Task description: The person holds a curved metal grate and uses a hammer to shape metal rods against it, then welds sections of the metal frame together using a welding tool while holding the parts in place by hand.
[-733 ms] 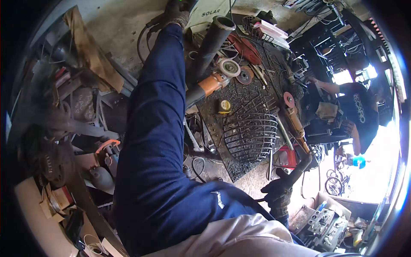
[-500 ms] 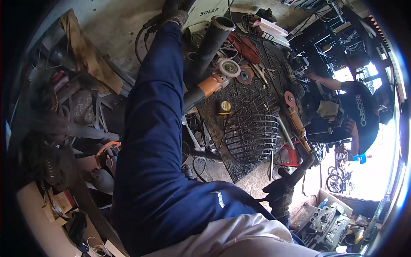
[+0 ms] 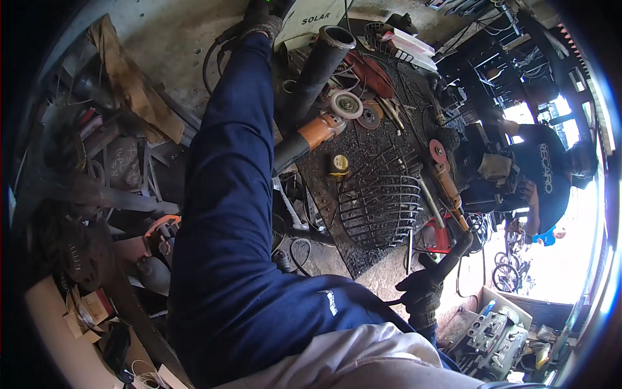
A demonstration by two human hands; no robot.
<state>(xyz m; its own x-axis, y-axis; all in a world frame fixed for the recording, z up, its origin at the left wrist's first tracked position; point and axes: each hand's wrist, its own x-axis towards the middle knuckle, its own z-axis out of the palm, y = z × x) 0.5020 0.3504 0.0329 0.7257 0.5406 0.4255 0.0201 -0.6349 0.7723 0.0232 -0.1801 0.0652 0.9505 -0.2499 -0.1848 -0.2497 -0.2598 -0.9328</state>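
Note:
My left arm stretches far forward, and my left hand (image 3: 261,27), in a dark glove, reaches the wall at the top edge. Its fingers are hidden in shadow and cut off, beside a black cable (image 3: 210,61). My gloved right hand (image 3: 421,292) is low on the right, closed around the dark rear end of an angle grinder (image 3: 447,185) with an orange body and a reddish disc. The disc end points away over the workbench. A second orange angle grinder (image 3: 317,131) with a pale disc lies on the bench, partly behind my left sleeve.
On the dark workbench (image 3: 359,259) are a curved metal grate (image 3: 379,211), a yellow tape measure (image 3: 339,164), a thick metal pipe (image 3: 324,65) and a red power tool (image 3: 369,72). A co-worker (image 3: 544,172) stands right. Scrap metal (image 3: 123,162) crowds the left; a machine (image 3: 495,343) is lower right.
My left sleeve has shifted slightly left, and a small green spot now shows above my left hand. The co-worker's upper hand has drawn back. My right hand has hardly moved.

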